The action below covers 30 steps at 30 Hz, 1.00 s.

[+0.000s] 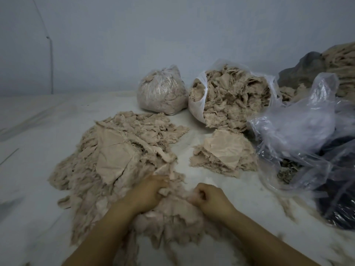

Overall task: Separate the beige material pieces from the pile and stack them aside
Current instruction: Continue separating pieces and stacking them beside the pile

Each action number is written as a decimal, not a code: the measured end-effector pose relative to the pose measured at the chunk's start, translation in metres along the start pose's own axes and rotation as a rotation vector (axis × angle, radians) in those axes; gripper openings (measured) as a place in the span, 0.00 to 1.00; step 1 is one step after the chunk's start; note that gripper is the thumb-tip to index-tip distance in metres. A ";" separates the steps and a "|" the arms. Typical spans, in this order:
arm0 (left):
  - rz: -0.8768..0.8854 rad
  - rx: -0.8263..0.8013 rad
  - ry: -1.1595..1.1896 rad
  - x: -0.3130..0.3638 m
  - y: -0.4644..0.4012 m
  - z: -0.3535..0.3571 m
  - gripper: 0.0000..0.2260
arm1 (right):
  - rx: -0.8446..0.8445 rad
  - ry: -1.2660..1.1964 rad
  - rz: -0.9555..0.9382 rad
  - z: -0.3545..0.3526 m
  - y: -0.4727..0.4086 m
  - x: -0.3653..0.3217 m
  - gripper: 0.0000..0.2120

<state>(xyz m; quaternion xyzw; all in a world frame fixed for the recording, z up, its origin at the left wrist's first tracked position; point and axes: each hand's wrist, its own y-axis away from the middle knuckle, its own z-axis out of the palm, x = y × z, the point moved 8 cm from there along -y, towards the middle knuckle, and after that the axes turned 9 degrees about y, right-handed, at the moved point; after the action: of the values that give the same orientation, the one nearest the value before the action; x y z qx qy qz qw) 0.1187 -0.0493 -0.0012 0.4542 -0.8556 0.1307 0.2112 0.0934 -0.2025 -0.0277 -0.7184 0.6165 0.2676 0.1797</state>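
Note:
A wide pile of frayed beige material pieces (115,160) spreads over the white surface, left of centre. At its near edge my left hand (151,191) grips a beige piece (167,169), fingers curled into it. My right hand (207,196) is curled beside it and pinches the same bunch of material (192,198) between the two hands. A smaller, flatter stack of beige pieces (222,152) lies apart to the right.
Behind stand a tied plastic bag of beige scraps (161,93) and an open bag (196,104) spilling more. Crumpled clear plastic (299,131) and dark bags (338,204) crowd the right side. A grey wall rises at the back.

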 end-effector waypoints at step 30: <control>-0.176 0.438 0.833 0.042 -0.028 -0.002 0.15 | 0.143 -0.731 0.025 -0.033 0.016 0.005 0.11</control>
<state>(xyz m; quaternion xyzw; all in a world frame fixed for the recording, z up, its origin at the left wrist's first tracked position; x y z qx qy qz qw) 0.1219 -0.0944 0.0210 0.4677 -0.6089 0.4603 0.4457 0.0838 -0.2282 -0.0034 -0.5536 0.5374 0.4649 0.4344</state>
